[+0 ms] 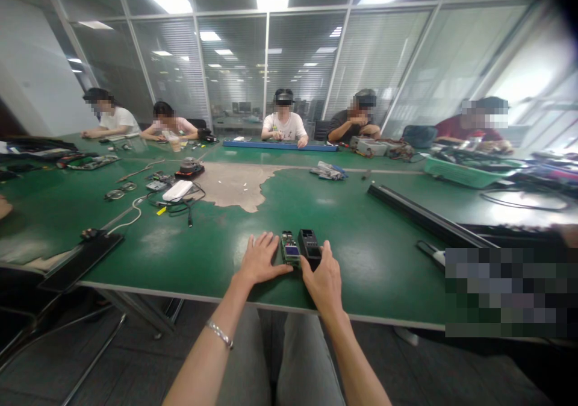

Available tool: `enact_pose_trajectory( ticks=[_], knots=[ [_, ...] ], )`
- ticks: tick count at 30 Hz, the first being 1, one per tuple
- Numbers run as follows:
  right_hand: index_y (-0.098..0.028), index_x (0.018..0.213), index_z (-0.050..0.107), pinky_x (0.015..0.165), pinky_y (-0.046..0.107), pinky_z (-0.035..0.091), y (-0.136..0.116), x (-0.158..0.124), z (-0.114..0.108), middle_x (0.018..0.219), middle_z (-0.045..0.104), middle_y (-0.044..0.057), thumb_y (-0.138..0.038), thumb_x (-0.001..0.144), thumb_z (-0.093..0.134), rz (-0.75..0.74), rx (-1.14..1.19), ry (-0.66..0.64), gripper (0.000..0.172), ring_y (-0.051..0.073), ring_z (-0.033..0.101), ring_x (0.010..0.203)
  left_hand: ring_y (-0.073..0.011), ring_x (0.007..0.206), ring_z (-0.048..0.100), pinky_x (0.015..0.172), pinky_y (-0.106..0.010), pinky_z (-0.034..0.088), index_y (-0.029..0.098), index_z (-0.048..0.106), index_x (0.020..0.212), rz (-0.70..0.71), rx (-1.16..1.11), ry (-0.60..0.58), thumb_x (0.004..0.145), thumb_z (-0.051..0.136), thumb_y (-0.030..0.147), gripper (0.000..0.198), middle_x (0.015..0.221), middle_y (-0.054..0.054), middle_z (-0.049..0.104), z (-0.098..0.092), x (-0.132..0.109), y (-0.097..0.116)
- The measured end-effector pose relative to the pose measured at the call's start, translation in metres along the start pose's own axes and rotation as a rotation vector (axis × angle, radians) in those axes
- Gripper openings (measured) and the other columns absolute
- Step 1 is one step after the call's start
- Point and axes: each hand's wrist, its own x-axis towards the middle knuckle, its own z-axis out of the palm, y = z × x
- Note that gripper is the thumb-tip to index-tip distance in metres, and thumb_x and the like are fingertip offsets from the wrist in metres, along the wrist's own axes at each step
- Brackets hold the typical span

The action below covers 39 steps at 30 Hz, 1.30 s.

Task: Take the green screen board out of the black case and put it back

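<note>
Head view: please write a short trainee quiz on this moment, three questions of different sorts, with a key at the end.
1. Multiple choice: which of the camera wearer's arms has the silver bracelet on it?
A) the right
B) the left
C) neither

2. True or false: the circuit board lies beside the black casing, on the wearer's left of it.

3. Fill in the blank: the ____ hand has its thumb and fingers around the near end of the casing.

Key: 1. B; 2. True; 3. right
</note>
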Motion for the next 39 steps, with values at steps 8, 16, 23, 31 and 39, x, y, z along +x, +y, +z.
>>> enact_pose_trajectory(
  ticks=[8, 16, 23, 31, 39],
  knots=[
    [0.0, 0.149, 0.025, 0.1, 0.048, 0.043, 0.0, 0.0, -0.003, 0.136, 0.052, 0.026, -0.047, 0.086, 0.054, -0.019, 0.016, 0.031, 0.083, 0.034, 0.052, 0.119, -0.0328, 0.146, 0.02, 0.118, -0.057, 0.01, 0.02, 0.028, 0.151, -0.004, 0.007, -0.007, 0.076, 0.037, 0.089, 0.102, 0.158, -0.012, 0.028, 0.004, 0.003, -0.002],
    [-0.004, 0.148, 0.03, 0.093, 0.047, 0.047, -0.006, 0.0, -0.011, 0.13, 0.059, 0.023, -0.047, 0.088, 0.05, 0.01, 0.017, 0.023, 0.076, 0.033, 0.058, 0.111, -0.0323, 0.146, 0.019, 0.119, -0.055, 0.007, 0.019, 0.028, 0.151, 0.004, 0.01, -0.009, 0.076, 0.036, 0.088, 0.102, 0.158, -0.013, 0.028, 0.003, 0.002, -0.001],
    [-0.009, 0.149, 0.031, 0.094, 0.044, 0.047, -0.022, 0.006, -0.022, 0.12, 0.066, 0.018, -0.053, 0.086, 0.053, 0.146, 0.163, 0.106, 0.079, 0.03, 0.063, 0.108, -0.0319, 0.147, 0.017, 0.119, -0.055, 0.007, 0.019, 0.026, 0.151, 0.008, 0.0, -0.023, 0.079, 0.037, 0.084, 0.098, 0.158, -0.012, 0.027, 0.001, 0.001, -0.001],
    [-0.012, 0.15, 0.029, 0.094, 0.042, 0.047, -0.063, 0.011, -0.027, 0.119, 0.066, 0.016, -0.052, 0.087, 0.055, 0.053, 0.249, 0.094, 0.079, 0.027, 0.064, 0.106, -0.0338, 0.146, 0.018, 0.118, -0.057, 0.007, 0.016, 0.02, 0.153, 0.017, -0.036, -0.021, 0.073, 0.044, 0.087, 0.109, 0.158, -0.014, 0.027, -0.002, -0.001, -0.002],
    [-0.009, 0.15, 0.027, 0.091, 0.044, 0.048, -0.071, 0.002, -0.014, 0.12, 0.064, 0.02, -0.051, 0.088, 0.051, 0.018, 0.154, 0.051, 0.078, 0.031, 0.062, 0.107, -0.0328, 0.147, 0.017, 0.118, -0.057, 0.007, 0.016, 0.005, 0.155, 0.013, -0.083, -0.018, 0.073, 0.052, 0.078, 0.113, 0.16, -0.014, 0.02, 0.0, -0.001, -0.005]
  ],
)
